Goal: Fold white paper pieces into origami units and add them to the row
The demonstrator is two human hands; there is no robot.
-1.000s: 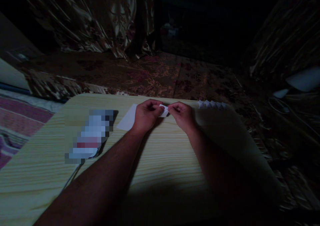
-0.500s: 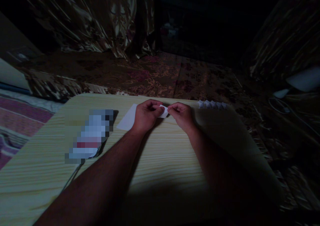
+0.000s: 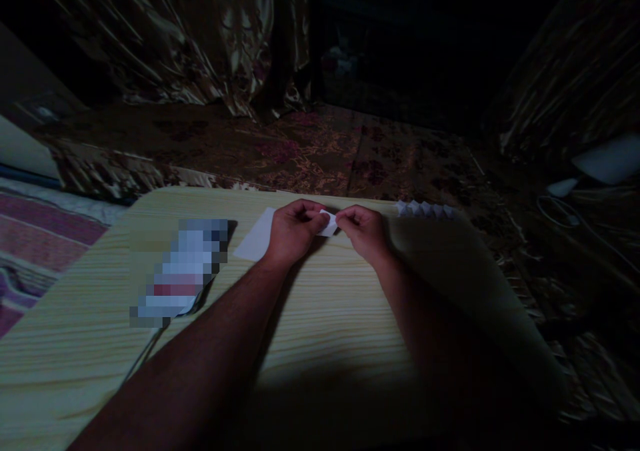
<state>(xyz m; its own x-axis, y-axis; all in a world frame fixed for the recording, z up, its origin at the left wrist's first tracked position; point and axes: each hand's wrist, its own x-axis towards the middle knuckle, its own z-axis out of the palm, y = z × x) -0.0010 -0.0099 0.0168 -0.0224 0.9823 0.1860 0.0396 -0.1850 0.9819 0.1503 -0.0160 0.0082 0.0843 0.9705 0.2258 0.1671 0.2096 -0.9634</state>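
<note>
Between my two hands is a small folded piece of white paper (image 3: 329, 226), held just above the wooden table. My left hand (image 3: 295, 230) pinches it between thumb and fingers. At the paper's right corner are the closed fingertips of my right hand (image 3: 364, 228), gripping its edge. A flat white paper sheet (image 3: 253, 236) lies on the table, partly hidden behind my left hand. Several small folded paper stars (image 3: 425, 209) stand in a row near the far right edge.
The light wooden table (image 3: 340, 318) has rounded corners. A pixelated phone (image 3: 187, 264) with a cable (image 3: 143, 354) lies at left. Dark patterned cloth (image 3: 320, 148) lies beyond the table. At far right are a white object (image 3: 613, 160) and a white cord (image 3: 555, 214).
Almost nothing differs. Both hands stay in place on the small paper, with only a very slight shift of the fingers.
</note>
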